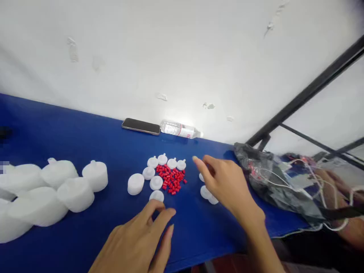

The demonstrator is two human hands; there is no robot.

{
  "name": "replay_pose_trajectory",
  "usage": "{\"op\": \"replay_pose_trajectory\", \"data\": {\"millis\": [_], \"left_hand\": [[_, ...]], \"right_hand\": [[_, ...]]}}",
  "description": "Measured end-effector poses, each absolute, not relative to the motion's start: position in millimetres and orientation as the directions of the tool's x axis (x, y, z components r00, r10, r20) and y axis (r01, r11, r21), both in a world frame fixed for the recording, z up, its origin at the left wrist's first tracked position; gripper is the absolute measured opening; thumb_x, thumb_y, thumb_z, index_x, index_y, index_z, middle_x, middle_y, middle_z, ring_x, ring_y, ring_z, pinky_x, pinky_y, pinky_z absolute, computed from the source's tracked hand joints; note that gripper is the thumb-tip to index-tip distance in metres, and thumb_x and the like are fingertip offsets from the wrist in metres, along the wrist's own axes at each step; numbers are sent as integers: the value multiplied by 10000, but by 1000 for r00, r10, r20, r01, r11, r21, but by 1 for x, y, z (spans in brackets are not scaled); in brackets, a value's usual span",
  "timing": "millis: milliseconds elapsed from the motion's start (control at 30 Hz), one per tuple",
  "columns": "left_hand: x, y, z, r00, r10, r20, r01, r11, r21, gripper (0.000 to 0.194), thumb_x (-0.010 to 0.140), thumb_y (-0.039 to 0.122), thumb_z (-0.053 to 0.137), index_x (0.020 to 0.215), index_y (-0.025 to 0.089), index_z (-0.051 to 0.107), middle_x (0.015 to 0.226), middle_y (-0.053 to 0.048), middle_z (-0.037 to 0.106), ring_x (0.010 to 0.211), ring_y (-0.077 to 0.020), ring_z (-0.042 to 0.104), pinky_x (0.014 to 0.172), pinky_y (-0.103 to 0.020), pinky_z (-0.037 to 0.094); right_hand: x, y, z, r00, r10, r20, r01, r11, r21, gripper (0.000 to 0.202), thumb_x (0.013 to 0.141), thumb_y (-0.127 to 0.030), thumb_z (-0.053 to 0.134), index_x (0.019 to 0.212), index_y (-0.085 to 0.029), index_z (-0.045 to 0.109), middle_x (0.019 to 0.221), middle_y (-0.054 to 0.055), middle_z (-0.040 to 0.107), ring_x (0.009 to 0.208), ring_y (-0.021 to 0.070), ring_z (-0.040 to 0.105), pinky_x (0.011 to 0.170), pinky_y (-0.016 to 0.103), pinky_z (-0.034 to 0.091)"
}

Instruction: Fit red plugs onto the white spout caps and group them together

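Observation:
My left hand (139, 237) is at the front middle of the blue table, thumb and fingertips apart, nothing visible between them. Its knuckles partly cover a round white cap (156, 196). To the right, my right hand (224, 178) hovers with its thumb stretched out, apparently holding nothing. It partly hides a few white caps (205, 192). Between the hands lies a pile of small red tube pieces (171, 178). Several white caps with small tabs (171, 163) ring the pile on its left and far sides. A thicker white disc stack (135, 184) stands left of them.
Large white rolls or stacks (76, 194) crowd the table's left side. A phone (141, 126) and a clear bottle (180, 129) lie along the white wall. On the right are a grey plastic bag (260, 178), white cords, a black metal frame (307, 89) and another person's arm (330, 185).

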State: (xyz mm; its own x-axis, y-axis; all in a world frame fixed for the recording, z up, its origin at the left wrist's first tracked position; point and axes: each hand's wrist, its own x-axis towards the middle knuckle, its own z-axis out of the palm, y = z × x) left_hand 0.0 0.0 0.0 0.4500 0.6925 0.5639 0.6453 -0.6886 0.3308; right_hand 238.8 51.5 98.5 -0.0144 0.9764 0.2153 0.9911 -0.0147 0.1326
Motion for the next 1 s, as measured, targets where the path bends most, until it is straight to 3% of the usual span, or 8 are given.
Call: {"op": "replay_pose_trajectory", "data": {"millis": [200,333,400,533,600,733,867,1000], "left_hand": [[-9,11,18,370,627,686,620,-716,320,326,1187,325,375,1245,322,695,1101,23,821,719,-143,832,505,-221,622],[-11,12,20,350,643,681,631,-699,336,309,1192,350,379,1336,318,650,1069,35,806,648,-123,798,514,-213,617],[-11,10,20,327,673,663,636,-676,373,346,1195,411,384,1437,308,608,1151,16,819,678,-119,808,549,-200,631],[-8,8,17,317,721,617,587,-660,469,579,1169,614,433,1635,273,455,1344,-26,821,872,-111,855,684,-116,644],[-7,8,15,359,681,638,531,-711,461,489,1182,589,422,1574,309,506,1275,17,846,966,-104,859,765,-87,636],[-5,9,8,423,627,655,519,-760,392,319,1209,488,388,1374,353,625,1203,54,847,954,-109,858,776,-133,662],[-6,7,1,459,651,605,578,-736,353,311,1202,467,420,1401,348,627,1248,54,834,956,-138,862,678,-210,682],[-8,6,-5,488,629,605,590,-749,302,335,1208,407,354,1381,341,634,1226,60,841,1020,-155,862,675,-242,700]], "right_hand": [[223,102,93,-120,985,127,971,89,223,381,1162,-405,573,879,-216,745,839,88,822,746,258,753,619,365,172],[227,86,100,-94,976,195,978,53,204,343,1141,-288,531,836,-217,671,812,55,781,699,208,688,616,361,193],[227,65,105,-104,960,261,990,75,120,380,1147,-310,506,787,-224,589,744,21,713,643,176,616,621,348,238],[213,16,105,-308,901,305,881,391,-265,414,1148,-296,510,742,-233,464,672,-48,574,578,120,494,617,323,299],[205,-4,103,-382,878,287,816,467,-342,395,1147,-253,509,755,-234,474,685,-61,573,564,104,496,598,316,303],[212,-18,101,-355,880,317,851,444,-280,412,1192,-312,500,789,-242,548,702,-62,626,561,106,577,592,316,324],[253,-6,93,-139,895,424,973,202,-108,259,1173,-432,593,1026,-254,711,856,-27,773,610,160,693,603,312,380],[280,4,76,-90,959,268,994,102,-31,101,1097,-349,718,1154,-298,785,970,-16,837,655,206,735,628,318,410]]}}
